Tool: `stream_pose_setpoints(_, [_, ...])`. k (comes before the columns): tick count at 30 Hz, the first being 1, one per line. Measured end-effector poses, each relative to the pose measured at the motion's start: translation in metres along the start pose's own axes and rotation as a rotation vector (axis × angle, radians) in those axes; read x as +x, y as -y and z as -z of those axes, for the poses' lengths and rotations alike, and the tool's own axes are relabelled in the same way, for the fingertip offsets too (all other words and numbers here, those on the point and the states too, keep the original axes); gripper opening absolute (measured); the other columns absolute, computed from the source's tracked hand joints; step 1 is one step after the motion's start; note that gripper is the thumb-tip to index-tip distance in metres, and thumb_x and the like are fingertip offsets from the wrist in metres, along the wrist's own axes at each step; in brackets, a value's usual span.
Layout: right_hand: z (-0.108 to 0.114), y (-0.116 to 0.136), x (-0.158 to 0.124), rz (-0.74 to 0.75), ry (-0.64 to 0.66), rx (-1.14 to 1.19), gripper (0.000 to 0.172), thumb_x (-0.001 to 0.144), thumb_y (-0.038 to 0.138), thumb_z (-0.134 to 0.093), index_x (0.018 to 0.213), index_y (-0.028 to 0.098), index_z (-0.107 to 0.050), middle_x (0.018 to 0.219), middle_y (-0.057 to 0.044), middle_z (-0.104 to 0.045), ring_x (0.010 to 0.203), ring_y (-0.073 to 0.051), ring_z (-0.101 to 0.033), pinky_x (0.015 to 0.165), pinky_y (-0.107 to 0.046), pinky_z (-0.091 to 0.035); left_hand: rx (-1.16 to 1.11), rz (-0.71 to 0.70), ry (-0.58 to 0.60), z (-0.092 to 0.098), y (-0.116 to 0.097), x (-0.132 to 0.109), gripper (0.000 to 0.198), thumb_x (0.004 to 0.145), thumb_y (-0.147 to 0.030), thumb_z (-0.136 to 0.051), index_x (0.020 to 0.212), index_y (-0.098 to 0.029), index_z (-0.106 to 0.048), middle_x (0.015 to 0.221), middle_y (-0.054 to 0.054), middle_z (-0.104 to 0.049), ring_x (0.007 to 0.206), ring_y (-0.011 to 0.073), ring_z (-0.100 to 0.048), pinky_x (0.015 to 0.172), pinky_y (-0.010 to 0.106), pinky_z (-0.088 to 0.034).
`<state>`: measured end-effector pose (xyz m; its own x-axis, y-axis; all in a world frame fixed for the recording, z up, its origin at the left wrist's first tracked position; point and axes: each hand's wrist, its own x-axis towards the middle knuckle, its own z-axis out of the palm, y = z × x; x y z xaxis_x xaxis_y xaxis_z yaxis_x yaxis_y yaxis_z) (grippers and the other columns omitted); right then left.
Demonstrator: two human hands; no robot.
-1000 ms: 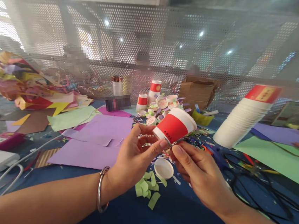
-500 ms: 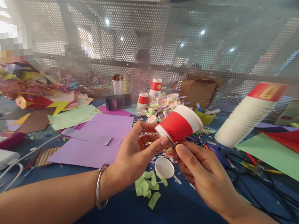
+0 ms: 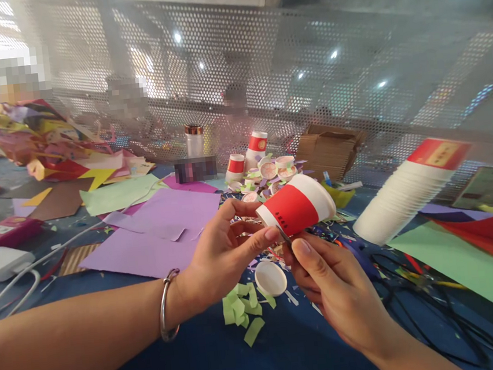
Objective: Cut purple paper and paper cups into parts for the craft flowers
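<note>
A red and white paper cup (image 3: 294, 205) lies tilted in the air, its wide rim toward the right. Around its base end are the fingers and thumb of my left hand (image 3: 222, 257), shut on it. My right hand (image 3: 336, 281) pinches a thin dark metal tool (image 3: 286, 239), its slim tip touching the cup's side near the printed black characters. The rest of the tool is hidden in my fist, so its exact kind does not show. Just below, a cut-off round cup bottom (image 3: 271, 278) rests on the blue table, beside small green paper strips (image 3: 242, 307).
At right leans a tall stack of paper cups (image 3: 407, 195), near green paper (image 3: 467, 262) and black cables (image 3: 437, 312). Purple sheets (image 3: 163, 222) spread at left. Behind are cut cup pieces (image 3: 271, 168), a cardboard box (image 3: 329, 149) and a perforated metal screen (image 3: 261, 61).
More of the dark tool shows between my right fingers and the cup, with the right hand very slightly lower and to the right. The cup has barely moved.
</note>
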<state>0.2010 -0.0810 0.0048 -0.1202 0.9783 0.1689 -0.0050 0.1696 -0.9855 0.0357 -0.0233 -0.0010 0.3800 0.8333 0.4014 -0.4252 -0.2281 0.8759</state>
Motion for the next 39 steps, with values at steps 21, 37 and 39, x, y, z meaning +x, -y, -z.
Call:
stream_pose_setpoints(21, [0.001, 0.004, -0.001, -0.013, 0.04, 0.018, 0.039, 0.093, 0.055, -0.057, 0.077, 0.021, -0.054, 0.055, 0.008, -0.029, 0.047, -0.008, -0.019, 0.041, -0.025, -0.011, 0.127, -0.308, -0.074, -0.007, -0.009, -0.007, 0.038, 0.083, -0.018, -0.074, 0.11, -0.021, -0.048, 0.115, 0.008, -0.06, 0.1, 0.0196, -0.066, 0.088, 0.037, -0.059])
stream_pose_setpoints(37, [0.005, 0.006, -0.002, 0.071, 0.071, -0.079, 0.035, 0.097, 0.053, -0.053, 0.084, 0.021, -0.059, 0.058, 0.008, -0.023, 0.047, -0.008, -0.013, 0.042, -0.027, -0.01, 0.104, -0.099, -0.069, -0.003, -0.012, -0.004, 0.032, 0.085, -0.03, -0.073, 0.108, -0.019, -0.052, 0.092, 0.005, -0.067, 0.089, 0.0185, -0.067, 0.074, 0.03, -0.058])
stream_pose_setpoints(39, [0.003, 0.008, -0.002, 0.07, 0.066, -0.073, 0.035, 0.096, 0.054, -0.054, 0.084, 0.021, -0.06, 0.057, 0.008, -0.022, 0.047, -0.008, -0.013, 0.042, -0.027, -0.01, 0.065, -0.058, -0.05, -0.003, -0.01, -0.004, 0.032, 0.086, -0.03, -0.073, 0.106, -0.019, -0.052, 0.092, 0.004, -0.066, 0.088, 0.0175, -0.067, 0.075, 0.03, -0.057])
